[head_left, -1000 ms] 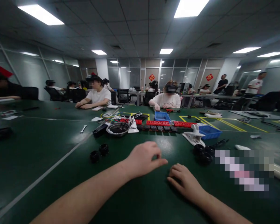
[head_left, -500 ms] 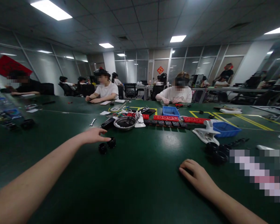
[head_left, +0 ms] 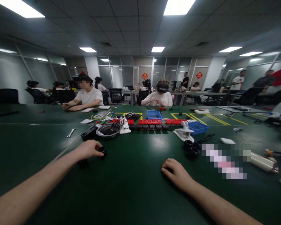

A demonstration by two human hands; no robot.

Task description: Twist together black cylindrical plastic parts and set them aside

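My left hand (head_left: 90, 149) has its thumb and fingers around a glossy black round part (head_left: 104, 152), which stands on the green table (head_left: 131, 187). A second black round part (head_left: 83, 163) is partly hidden beneath that wrist. Resting on the table, my right hand (head_left: 175, 173) is loosely curled, with a gap between thumb and fingers and nothing visible in it. Several similar black round parts (head_left: 193, 152) cluster beyond it to the right, next to a white clip-shaped stand (head_left: 184, 134).
A metal bowl (head_left: 108, 130) holding dark cable stands mid-table, beside red power strips (head_left: 150, 122). Blue bins (head_left: 154, 115) stand behind and to the right. A wrench (head_left: 71, 133) lies far left, a cream cylinder (head_left: 263, 162) at right. Co-workers sit across the table.
My left hand has closed its thumb and fingers around a black round part. The view has turned to the right, and my right hand keeps its pose on the table.
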